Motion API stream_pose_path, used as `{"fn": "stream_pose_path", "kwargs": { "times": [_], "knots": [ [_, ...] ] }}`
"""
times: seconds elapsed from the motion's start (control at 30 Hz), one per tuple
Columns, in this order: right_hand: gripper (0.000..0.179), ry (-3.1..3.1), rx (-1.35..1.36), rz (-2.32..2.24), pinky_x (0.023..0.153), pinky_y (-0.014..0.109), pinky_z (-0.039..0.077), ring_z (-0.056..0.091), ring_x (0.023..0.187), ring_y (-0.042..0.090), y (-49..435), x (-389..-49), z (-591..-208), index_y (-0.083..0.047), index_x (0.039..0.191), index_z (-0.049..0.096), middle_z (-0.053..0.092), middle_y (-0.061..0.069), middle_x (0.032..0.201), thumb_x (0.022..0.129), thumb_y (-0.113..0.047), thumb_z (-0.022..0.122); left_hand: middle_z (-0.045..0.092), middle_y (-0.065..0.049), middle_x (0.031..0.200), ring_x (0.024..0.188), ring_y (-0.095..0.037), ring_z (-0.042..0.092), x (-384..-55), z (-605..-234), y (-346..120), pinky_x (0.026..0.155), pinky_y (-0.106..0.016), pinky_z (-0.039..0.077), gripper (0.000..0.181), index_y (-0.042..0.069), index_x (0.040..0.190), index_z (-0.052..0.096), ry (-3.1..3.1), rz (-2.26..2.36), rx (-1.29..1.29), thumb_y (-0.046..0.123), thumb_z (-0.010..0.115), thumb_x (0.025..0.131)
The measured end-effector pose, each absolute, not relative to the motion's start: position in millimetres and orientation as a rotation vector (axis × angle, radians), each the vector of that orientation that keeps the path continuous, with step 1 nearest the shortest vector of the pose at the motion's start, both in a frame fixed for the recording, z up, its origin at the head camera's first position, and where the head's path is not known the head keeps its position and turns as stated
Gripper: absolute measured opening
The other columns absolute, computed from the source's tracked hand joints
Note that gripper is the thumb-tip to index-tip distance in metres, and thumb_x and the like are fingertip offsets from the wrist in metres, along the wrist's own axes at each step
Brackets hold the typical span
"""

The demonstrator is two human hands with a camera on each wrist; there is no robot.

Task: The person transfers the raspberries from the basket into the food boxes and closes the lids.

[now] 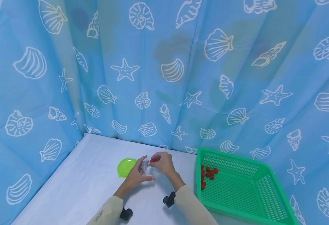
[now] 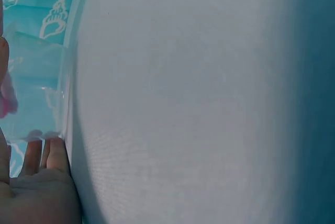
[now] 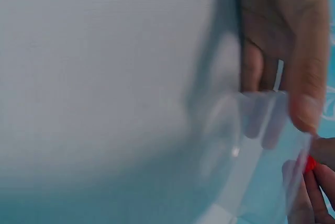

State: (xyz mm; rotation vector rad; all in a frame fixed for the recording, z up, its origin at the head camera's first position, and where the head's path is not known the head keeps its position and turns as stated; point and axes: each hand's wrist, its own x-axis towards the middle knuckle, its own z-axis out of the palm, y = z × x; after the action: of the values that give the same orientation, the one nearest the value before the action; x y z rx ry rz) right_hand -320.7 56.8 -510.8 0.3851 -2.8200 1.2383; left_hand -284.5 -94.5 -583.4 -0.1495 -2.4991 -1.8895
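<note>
Working at a table [image 1: 74, 187] covered in white, facing a blue curtain [image 1: 153, 40] printed with shells and starfish. Gripping a clear cup [image 2: 36, 88] in the left hand [image 1: 134, 176], just beside a yellow-green lid [image 1: 126, 167]; pinching a red piece [image 1: 152, 160] at the cup with the right hand [image 1: 163, 163], partly hiding it in the grip. Seeing more red pieces [image 1: 211, 174] inside a green basket [image 1: 235, 195] at right. Cutting off the basket's near corner and both sleeves [image 1: 106, 211] at the lower edge; barely making out the cup's edges.
</note>
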Motion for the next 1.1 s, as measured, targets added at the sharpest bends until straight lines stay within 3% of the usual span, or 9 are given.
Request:
{"fn": "stream_pose_path", "kwargs": {
  "times": [0.2,0.57,0.8,0.93,1.1],
  "knots": [
    [0.017,-2.859,0.452,1.104,0.078,0.025,0.056,0.064,0.084,0.013,50,-317,-521,-0.011,0.094,0.074,0.069,-0.003,0.087,0.079,-0.010,0.081,0.028,-0.004,0.158,0.144,-0.031,0.026,-283,-584,-97,0.104,-0.046,0.040,0.096,0.029,0.149,0.033,-2.493,-1.884,-0.172,0.033,0.088,0.070],
    [0.023,-2.949,0.502,0.807,0.073,0.021,0.056,0.062,0.079,0.011,41,-320,-529,-0.010,0.096,0.074,0.067,-0.001,0.085,0.076,-0.008,0.084,0.030,-0.003,0.157,0.144,-0.029,0.027,-284,-586,-100,0.105,-0.044,0.040,0.099,0.026,0.150,0.033,-2.477,-1.895,-0.225,0.043,0.087,0.069],
    [0.021,-2.955,0.496,0.855,0.069,0.020,0.054,0.058,0.073,0.011,43,-321,-526,-0.008,0.097,0.074,0.067,0.002,0.084,0.078,-0.009,0.082,0.031,-0.003,0.157,0.144,-0.030,0.027,-285,-585,-98,0.105,-0.042,0.039,0.098,0.027,0.150,0.033,-2.490,-1.880,-0.221,0.041,0.087,0.070],
    [0.020,-2.942,0.440,0.923,0.072,0.023,0.056,0.061,0.078,0.012,49,-323,-514,-0.010,0.097,0.074,0.068,0.001,0.088,0.079,-0.012,0.082,0.030,-0.003,0.157,0.144,-0.031,0.028,-285,-585,-97,0.105,-0.044,0.040,0.095,0.028,0.150,0.032,-2.500,-1.884,-0.201,0.035,0.087,0.072],
    [0.021,-2.851,0.397,1.016,0.077,0.027,0.057,0.066,0.090,0.018,70,-329,-467,-0.011,0.102,0.072,0.070,0.003,0.097,0.083,-0.017,0.079,0.031,-0.004,0.157,0.143,-0.032,0.028,-285,-585,-97,0.105,-0.048,0.040,0.095,0.026,0.150,0.033,-2.509,-1.885,-0.168,0.034,0.087,0.073]
  ]
}}
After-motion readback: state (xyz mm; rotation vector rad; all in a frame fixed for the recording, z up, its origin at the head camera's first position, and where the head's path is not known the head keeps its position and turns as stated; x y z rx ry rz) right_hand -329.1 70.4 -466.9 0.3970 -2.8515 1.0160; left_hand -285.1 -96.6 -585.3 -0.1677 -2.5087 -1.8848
